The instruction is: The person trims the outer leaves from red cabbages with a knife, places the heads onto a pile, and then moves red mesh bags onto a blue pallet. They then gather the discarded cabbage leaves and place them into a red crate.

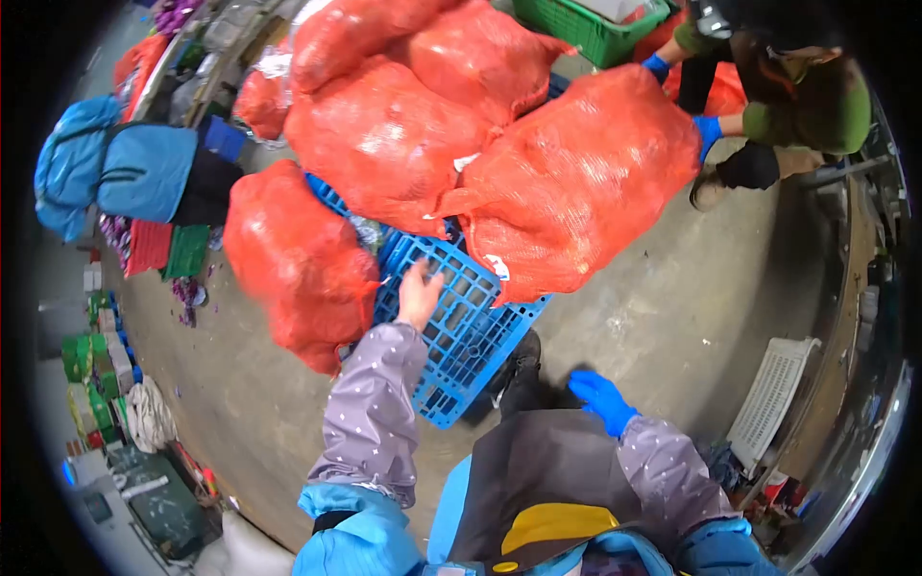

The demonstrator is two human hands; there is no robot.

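Note:
My left hand, bare, is stretched out over the blue plastic pallet with its fingers apart and nothing in them. My right hand, in a blue glove, hangs low at my right side, fingers spread and empty. Full red mesh sacks lie around the pallet: one leans at its left edge, one lies on its far part, and a large one rests across its right side. A co-worker's blue-gloved hands touch the far right end of that large sack.
A green crate stands at the back. The co-worker is at the upper right. Another person in blue bends at the left. A white slatted crate leans at the right.

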